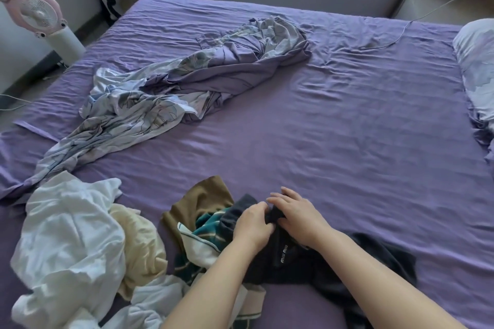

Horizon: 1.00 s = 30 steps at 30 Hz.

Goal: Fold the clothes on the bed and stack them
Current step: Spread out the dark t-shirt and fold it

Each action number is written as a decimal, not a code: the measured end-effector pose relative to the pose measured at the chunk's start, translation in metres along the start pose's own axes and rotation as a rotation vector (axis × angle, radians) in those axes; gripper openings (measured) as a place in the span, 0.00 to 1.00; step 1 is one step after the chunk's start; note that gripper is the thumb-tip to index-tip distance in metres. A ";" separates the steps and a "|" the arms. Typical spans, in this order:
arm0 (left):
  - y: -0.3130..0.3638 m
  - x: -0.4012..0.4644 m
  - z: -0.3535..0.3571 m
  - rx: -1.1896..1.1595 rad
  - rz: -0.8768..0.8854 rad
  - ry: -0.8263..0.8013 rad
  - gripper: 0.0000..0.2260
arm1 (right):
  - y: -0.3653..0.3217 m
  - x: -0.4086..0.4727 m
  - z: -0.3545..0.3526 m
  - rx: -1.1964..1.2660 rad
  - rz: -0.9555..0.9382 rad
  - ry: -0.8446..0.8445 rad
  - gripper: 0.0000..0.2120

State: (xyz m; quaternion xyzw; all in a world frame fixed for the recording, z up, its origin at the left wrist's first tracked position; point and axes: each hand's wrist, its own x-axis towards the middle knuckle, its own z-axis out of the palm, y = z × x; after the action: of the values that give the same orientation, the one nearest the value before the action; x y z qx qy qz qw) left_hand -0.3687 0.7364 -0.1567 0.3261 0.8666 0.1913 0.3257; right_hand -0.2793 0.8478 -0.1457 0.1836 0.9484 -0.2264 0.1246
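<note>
Left hand (pixel 252 224) fingers curled, pinching the top edge of the black garment (pixel 294 256); right hand (pixel 296 215) fingers mostly straight, pressing flat on the same edge, near the front of the purple bed (pixel 347 115). Risk, as a guess: the black garment overlaps the teal striped piece (pixel 205 230) and brown cloth (pixel 203 200), so lifting could drag them along. The unfolded white pile (pixel 69 235) lies close left, so a spread garment may land on it and fold crooked.
</note>
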 end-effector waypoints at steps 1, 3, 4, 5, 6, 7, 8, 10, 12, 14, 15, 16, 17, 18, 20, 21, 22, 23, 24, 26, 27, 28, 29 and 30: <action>0.005 -0.007 -0.002 -0.046 0.006 -0.013 0.10 | 0.000 -0.006 -0.006 0.017 0.002 0.017 0.19; 0.016 -0.023 -0.008 -0.084 0.025 -0.007 0.08 | -0.002 -0.023 -0.020 0.039 0.018 0.053 0.12; 0.021 -0.031 -0.011 -0.099 0.036 -0.003 0.08 | -0.003 -0.032 -0.028 0.037 0.019 0.067 0.11; 0.025 -0.040 -0.015 -0.110 0.050 0.001 0.08 | -0.004 -0.043 -0.036 0.031 0.014 0.080 0.10; 0.030 -0.050 -0.018 -0.124 0.062 0.002 0.08 | -0.005 -0.055 -0.044 0.027 0.007 0.091 0.10; 0.034 -0.059 -0.022 -0.136 0.073 -0.003 0.08 | -0.006 -0.067 -0.053 0.028 0.002 0.097 0.09; 0.037 -0.068 -0.025 -0.145 0.082 -0.012 0.08 | -0.009 -0.081 -0.060 0.039 0.003 0.096 0.09; 0.045 -0.088 -0.031 -0.171 0.105 -0.033 0.10 | -0.014 -0.109 -0.073 0.116 0.022 0.098 0.09; 0.055 -0.108 -0.037 -0.254 0.130 -0.059 0.11 | -0.021 -0.138 -0.083 0.258 0.065 0.126 0.08; 0.069 -0.128 -0.045 -0.329 0.175 -0.090 0.11 | -0.028 -0.166 -0.093 0.408 0.099 0.187 0.06; 0.078 -0.139 -0.050 -0.344 0.207 -0.113 0.11 | -0.031 -0.180 -0.098 0.447 0.100 0.226 0.05; 0.088 -0.149 -0.055 -0.349 0.238 -0.140 0.11 | -0.033 -0.193 -0.104 0.466 0.097 0.269 0.05; 0.099 -0.160 -0.061 -0.339 0.265 -0.165 0.11 | -0.036 -0.206 -0.112 0.490 0.099 0.314 0.04; 0.111 -0.171 -0.067 -0.319 0.293 -0.187 0.12 | -0.039 -0.218 -0.121 0.536 0.098 0.360 0.04; 0.133 -0.191 -0.073 -0.190 0.346 -0.186 0.12 | -0.046 -0.243 -0.140 0.619 0.086 0.451 0.10; 0.141 -0.200 -0.075 -0.068 0.358 -0.158 0.13 | -0.049 -0.255 -0.150 0.643 0.077 0.492 0.12; 0.147 -0.209 -0.077 0.053 0.356 -0.118 0.14 | -0.052 -0.267 -0.160 0.663 0.069 0.531 0.13; 0.151 -0.219 -0.078 0.119 0.350 -0.076 0.13 | -0.053 -0.279 -0.170 0.678 0.064 0.570 0.12; 0.155 -0.228 -0.079 0.114 0.353 -0.040 0.10 | -0.054 -0.291 -0.178 0.696 0.063 0.609 0.12; 0.164 -0.245 -0.081 -0.041 0.377 0.002 0.05 | -0.055 -0.315 -0.194 0.715 0.063 0.657 0.09; 0.170 -0.255 -0.083 -0.139 0.393 0.011 0.06 | -0.055 -0.327 -0.200 0.712 0.058 0.652 0.07; 0.177 -0.264 -0.085 -0.214 0.420 0.014 0.07 | -0.057 -0.338 -0.205 0.706 0.052 0.629 0.06; 0.184 -0.273 -0.087 -0.262 0.448 0.012 0.08 | -0.059 -0.348 -0.208 0.705 0.048 0.593 0.05; 0.191 -0.282 -0.089 -0.291 0.471 0.004 0.09 | -0.060 -0.357 -0.210 0.706 0.049 0.551 0.07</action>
State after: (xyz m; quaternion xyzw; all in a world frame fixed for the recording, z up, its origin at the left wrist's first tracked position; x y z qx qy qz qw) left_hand -0.1839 0.6677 0.1342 0.4683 0.7308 0.3848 0.3139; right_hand -0.0141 0.7934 0.1736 0.2908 0.8061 -0.4759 -0.1978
